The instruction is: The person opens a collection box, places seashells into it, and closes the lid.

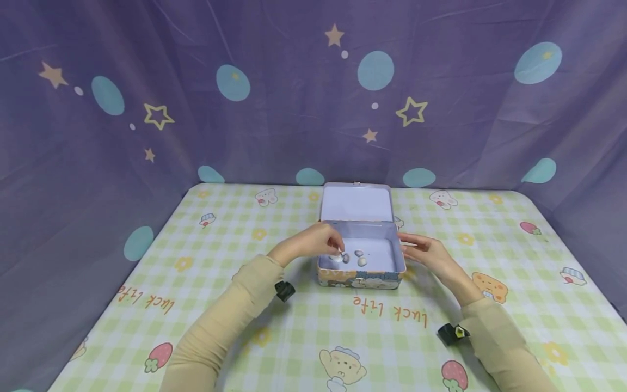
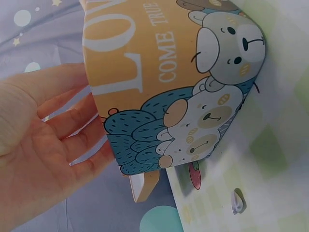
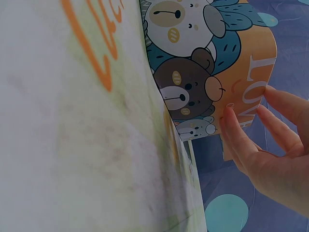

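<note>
An open tin box [image 1: 361, 279] with an orange and blue bear print stands on the table, its hinged lid [image 1: 357, 202] raised at the back. Several small shells [image 1: 362, 262] lie on its white floor. My left hand [image 1: 313, 241] reaches over the left wall, fingers bent down inside by a whitish shell [image 1: 336, 257]; the box's printed side [image 2: 159, 92] hides its fingertips in the left wrist view. With extended fingers, my right hand [image 1: 431, 258] touches the right wall [image 3: 231, 77]. Another shell [image 2: 237, 201] lies on the tablecloth in the left wrist view.
A green and white checked tablecloth [image 1: 294, 337] with cartoon prints covers the table. Purple curtains [image 1: 294, 136] with stars and blue ovals hang behind and at both sides. Dark wrist cameras [image 1: 284, 291] sit at both cuffs, low over the cloth.
</note>
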The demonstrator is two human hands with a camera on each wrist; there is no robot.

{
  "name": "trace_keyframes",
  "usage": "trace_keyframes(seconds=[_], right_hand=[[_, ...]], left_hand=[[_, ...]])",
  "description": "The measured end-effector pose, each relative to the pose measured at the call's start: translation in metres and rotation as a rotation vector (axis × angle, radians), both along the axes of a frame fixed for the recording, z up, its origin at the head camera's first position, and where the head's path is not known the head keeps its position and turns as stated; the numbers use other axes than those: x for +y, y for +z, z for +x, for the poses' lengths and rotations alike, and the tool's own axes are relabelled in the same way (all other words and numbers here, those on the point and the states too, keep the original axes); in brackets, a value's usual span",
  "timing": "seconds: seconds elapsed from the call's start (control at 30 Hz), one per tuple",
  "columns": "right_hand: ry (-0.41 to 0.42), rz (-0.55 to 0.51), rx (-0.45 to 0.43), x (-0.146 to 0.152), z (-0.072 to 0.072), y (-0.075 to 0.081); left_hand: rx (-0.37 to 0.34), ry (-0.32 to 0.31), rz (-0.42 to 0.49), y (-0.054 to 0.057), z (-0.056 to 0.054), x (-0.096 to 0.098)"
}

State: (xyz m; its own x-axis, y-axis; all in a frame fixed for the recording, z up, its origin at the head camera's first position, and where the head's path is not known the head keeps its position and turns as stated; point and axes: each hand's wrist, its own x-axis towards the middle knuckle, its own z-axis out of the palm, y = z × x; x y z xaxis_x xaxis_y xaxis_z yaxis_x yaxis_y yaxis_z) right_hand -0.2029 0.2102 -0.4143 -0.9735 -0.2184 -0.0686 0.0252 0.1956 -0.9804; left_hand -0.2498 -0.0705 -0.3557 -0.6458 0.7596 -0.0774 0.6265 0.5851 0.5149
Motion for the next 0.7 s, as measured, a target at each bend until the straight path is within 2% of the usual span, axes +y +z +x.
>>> trace_keyframes(seconds=[0.2,0.4,0.7], right_hand=[[0.0,-0.001,-0.005,0.0,0.0,0.0],[0.0,0.005,-0.005,0.0,0.0,0.0],[0.0,-0.004,-0.011,0.0,0.0,-0.001]], left_hand=[[-0.009,0.02,0.006,0.004,0.002,-0.003],[0.005,0.068,0.074,0.009,0.003,-0.01],[0.038,0.105,0.14,0.014,0.002,-0.024]])
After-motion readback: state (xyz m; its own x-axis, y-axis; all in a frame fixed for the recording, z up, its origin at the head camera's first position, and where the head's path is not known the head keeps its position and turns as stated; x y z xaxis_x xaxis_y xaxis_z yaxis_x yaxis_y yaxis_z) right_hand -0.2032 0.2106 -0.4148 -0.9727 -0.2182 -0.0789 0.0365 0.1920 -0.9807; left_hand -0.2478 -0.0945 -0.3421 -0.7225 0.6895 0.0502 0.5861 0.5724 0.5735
